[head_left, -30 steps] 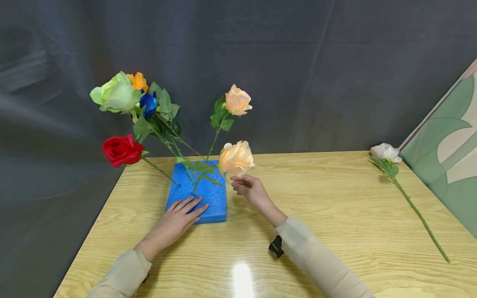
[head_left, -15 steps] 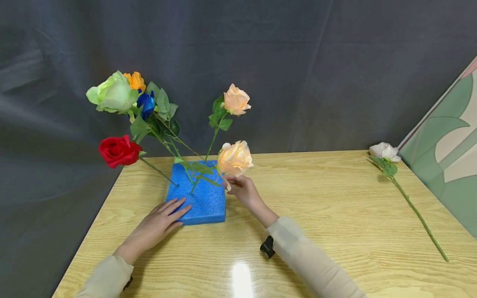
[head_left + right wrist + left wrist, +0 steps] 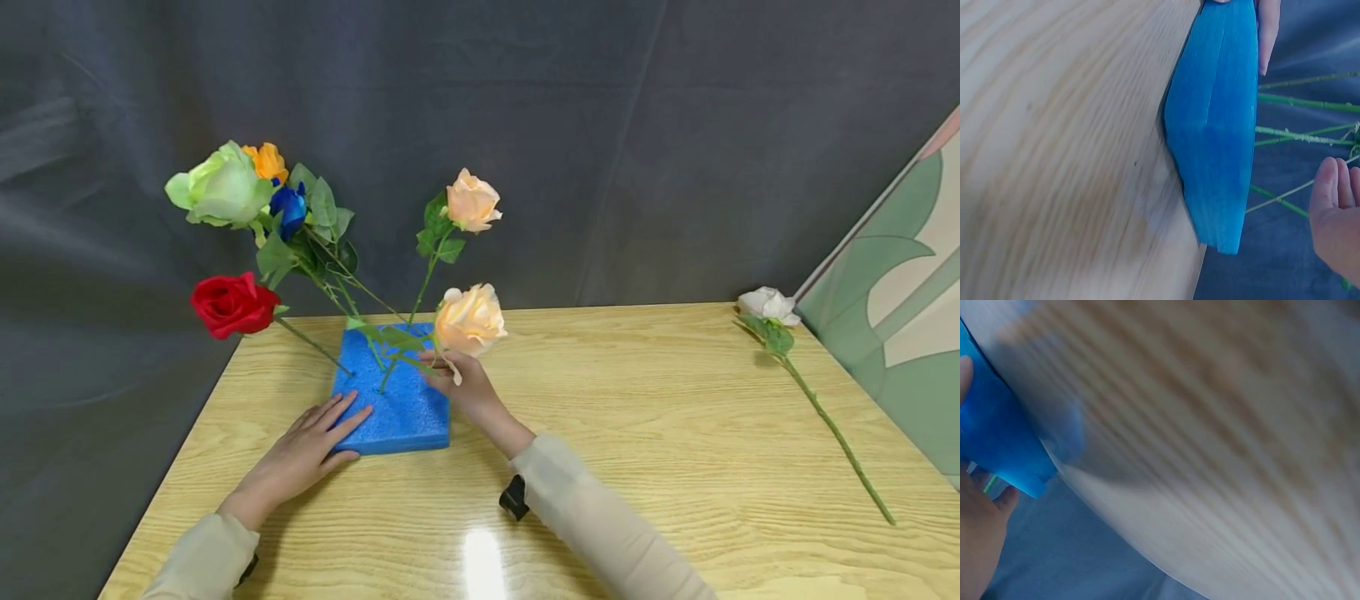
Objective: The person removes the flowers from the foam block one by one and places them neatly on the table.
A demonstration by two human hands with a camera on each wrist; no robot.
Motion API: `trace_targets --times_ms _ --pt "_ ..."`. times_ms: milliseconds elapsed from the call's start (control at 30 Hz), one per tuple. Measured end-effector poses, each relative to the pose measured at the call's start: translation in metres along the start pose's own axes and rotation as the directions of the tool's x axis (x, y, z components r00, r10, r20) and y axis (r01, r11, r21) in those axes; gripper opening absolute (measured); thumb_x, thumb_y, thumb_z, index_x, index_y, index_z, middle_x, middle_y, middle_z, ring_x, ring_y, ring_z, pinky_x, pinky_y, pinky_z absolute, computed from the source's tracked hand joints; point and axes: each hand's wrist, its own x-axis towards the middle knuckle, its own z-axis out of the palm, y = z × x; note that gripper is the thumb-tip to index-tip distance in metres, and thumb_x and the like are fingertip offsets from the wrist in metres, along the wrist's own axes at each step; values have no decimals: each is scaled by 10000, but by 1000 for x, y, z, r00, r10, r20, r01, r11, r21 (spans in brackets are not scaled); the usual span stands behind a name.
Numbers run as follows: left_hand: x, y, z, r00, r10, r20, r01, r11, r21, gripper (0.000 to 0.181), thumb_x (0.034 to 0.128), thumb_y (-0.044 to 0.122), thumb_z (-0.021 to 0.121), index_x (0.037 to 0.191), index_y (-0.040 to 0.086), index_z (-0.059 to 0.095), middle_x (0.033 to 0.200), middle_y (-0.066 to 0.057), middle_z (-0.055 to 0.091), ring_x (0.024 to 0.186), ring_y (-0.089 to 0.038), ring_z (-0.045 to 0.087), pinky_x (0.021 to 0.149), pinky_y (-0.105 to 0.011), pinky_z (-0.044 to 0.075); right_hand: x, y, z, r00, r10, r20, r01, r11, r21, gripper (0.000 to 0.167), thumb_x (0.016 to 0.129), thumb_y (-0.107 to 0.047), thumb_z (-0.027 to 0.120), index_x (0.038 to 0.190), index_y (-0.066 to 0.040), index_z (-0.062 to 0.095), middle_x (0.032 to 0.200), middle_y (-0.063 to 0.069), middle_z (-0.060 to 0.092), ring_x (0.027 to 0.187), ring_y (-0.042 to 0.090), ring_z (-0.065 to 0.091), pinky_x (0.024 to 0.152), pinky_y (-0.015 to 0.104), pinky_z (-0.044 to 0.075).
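Note:
In the head view a blue foam block [image 3: 408, 417] lies on the table, with several artificial roses stuck in it by their stems. My left hand [image 3: 300, 454] rests on its near left corner, fingers spread. Below the front peach rose [image 3: 471, 321], my right hand [image 3: 468, 385] reaches over the block's right side, fingers fairly straight and partly hidden by leaves and a petal. The right wrist view has those fingers [image 3: 1341, 187] close to the thin stems, not curled round one. Leaning left are a red rose [image 3: 234, 305], a pale green rose [image 3: 225, 187], and a blue rose [image 3: 289, 208].
A white rose [image 3: 768, 306] with a long stem lies at the table's right side. Another peach rose [image 3: 472, 202] and an orange rose [image 3: 266, 161] stand at the back. A dark curtain [image 3: 600, 150] hangs behind the wooden table [image 3: 637, 400].
My right hand has moved left, from beside the front peach rose to beneath it and over the block. My left hand has slid left towards the block's corner.

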Motion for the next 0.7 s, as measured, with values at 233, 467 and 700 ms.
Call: trace_targets --times_ms 233,467,700 --pt "0 -1 2 1000 -17 -8 17 999 -29 680 902 324 641 1499 188 344 1562 -178 278 1403 -423 305 1069 -613 337 -10 -49 26 976 209 -64 -216 963 -160 360 930 -33 568 1263 102 540 1368 240 526 1261 366 530 1020 396 485" --pt "2 -1 3 997 -60 45 63 996 -63 686 918 323 626 1514 206 308 1588 -158 220 1440 -407 232 1094 -620 300 -9 -48 35 978 206 -9 -204 961 -188 418 944 -43 568 1340 67 490 1360 257 516 1253 371 537 1002 381 499" --pt "1 1 2 996 -68 56 72 995 -66 674 923 328 618 1513 214 312 1592 -148 213 1446 -398 221 1094 -625 293 -10 -48 42 976 218 25 -214 970 -119 370 952 -69 566 1309 28 548 1320 211 573 1253 333 538 969 316 515"
